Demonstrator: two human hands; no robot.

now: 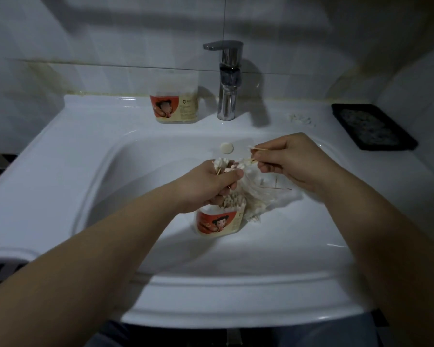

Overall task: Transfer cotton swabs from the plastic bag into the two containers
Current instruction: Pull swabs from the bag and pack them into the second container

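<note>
A dim tiled bathroom, with a white sink (60, 156) as the bench. Well behind the left grip (211, 182), one container (174, 106) stands by the faucet (227, 81). That grip is closed round a bunch of cotton swabs (221, 162). Directly below it sits the second container (218, 221), already crowded. The plastic bag (266, 194) sags under the right grip (291, 161), which pinches a few swabs. Pushed at the packed rim, swabs may well spill into the basin.

Left hand (209, 182) and right hand (287, 162) close together, fingers pinched, forearms outstretched.
</note>
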